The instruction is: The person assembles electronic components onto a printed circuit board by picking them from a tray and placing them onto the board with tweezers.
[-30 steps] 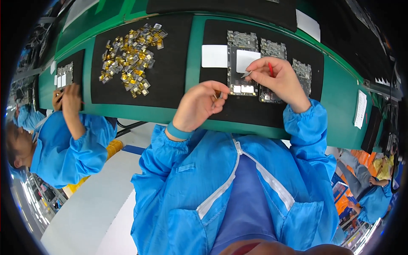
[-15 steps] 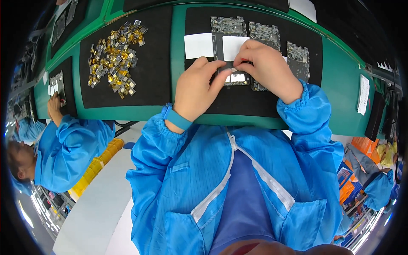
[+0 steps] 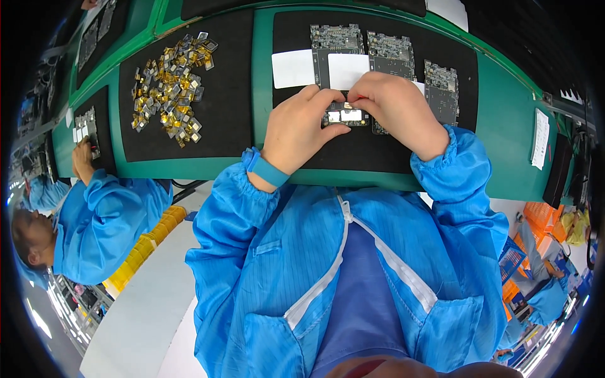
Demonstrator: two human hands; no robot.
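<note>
A dark circuit board point(image 3: 343, 117) with white rectangular patches lies on the black mat in front of me. My left hand point(image 3: 297, 129) grips its near part, index finger toward the right fingertips and thumb at the near edge. Fingers pinched, my right hand point(image 3: 396, 108) presses down at the board's middle; whatever lies between the fingertips is hidden. Just below them a small gold-coloured piece point(image 3: 348, 106) shows on the board. A white card point(image 3: 348, 70) covers the board's farther part.
Another white card point(image 3: 292, 69) lies to the left. More circuit boards point(image 3: 391, 47) stand side by side, one point(image 3: 441, 91) farther right. A pile of small clear-and-gold parts point(image 3: 173, 91) covers part of the left mat point(image 3: 227, 120). At far left a co-worker's hand point(image 3: 82, 157) touches another board.
My left thumb has shifted from beside the right fingertips to the board's near edge, and the left index finger has moved right. My right hand has lowered slightly toward me.
</note>
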